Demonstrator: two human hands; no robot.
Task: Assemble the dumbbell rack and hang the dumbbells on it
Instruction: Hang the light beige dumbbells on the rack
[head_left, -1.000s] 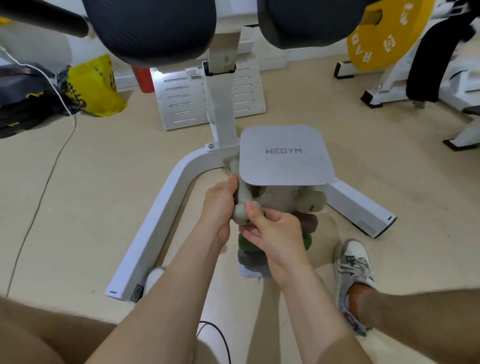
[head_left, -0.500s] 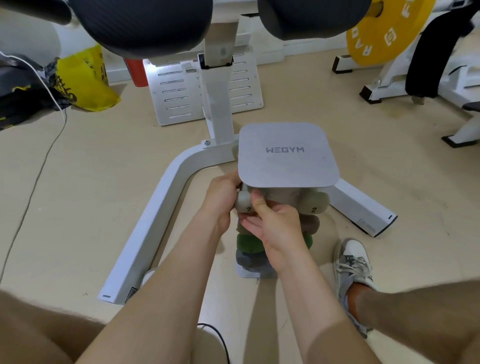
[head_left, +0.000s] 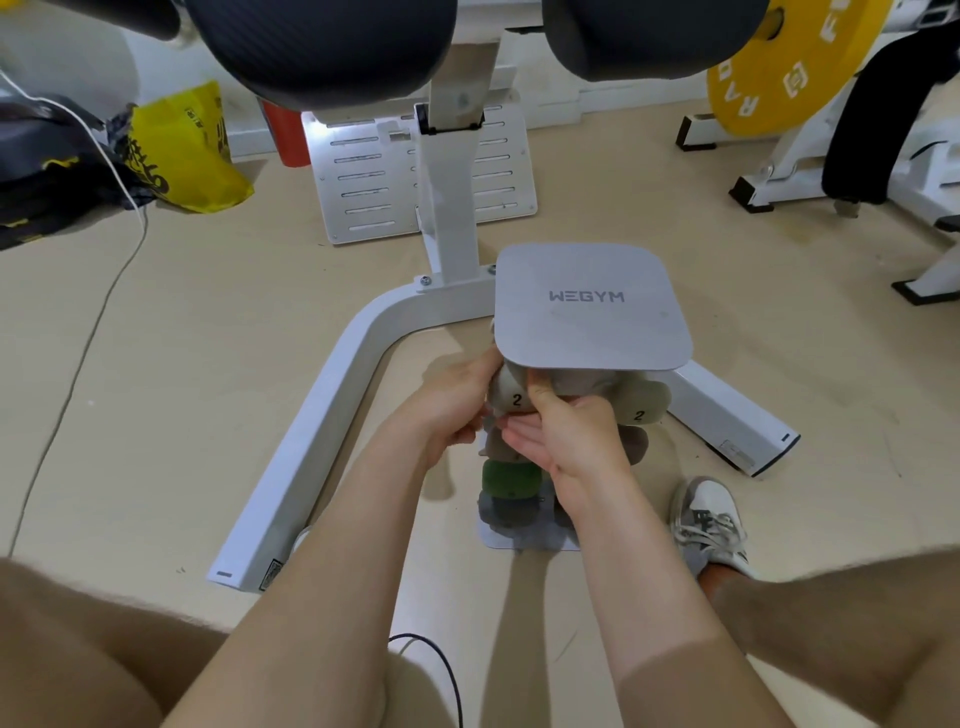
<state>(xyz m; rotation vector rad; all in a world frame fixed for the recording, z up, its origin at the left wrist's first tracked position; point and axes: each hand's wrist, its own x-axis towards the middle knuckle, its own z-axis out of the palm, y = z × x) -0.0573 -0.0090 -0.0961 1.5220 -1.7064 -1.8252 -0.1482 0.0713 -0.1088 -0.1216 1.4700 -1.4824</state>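
now under the rack's top plate (head_left: 592, 306): left hand (head_left: 457, 400) clasps the dumbbell (head_left: 511, 397), right hand (head_left: 571, 441) pinches it thumb-over, probably seating it on its hook.

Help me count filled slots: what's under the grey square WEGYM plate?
A cream dumbbell marked 2, held by left hand and right hand; a second cream dumbbell; below, brown dumbbell, green dumbbell, dark grey dumbbell. The grey plate and hands hide handles and post.

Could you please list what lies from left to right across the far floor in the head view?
yellow bag → white slotted panel → yellow weight plate
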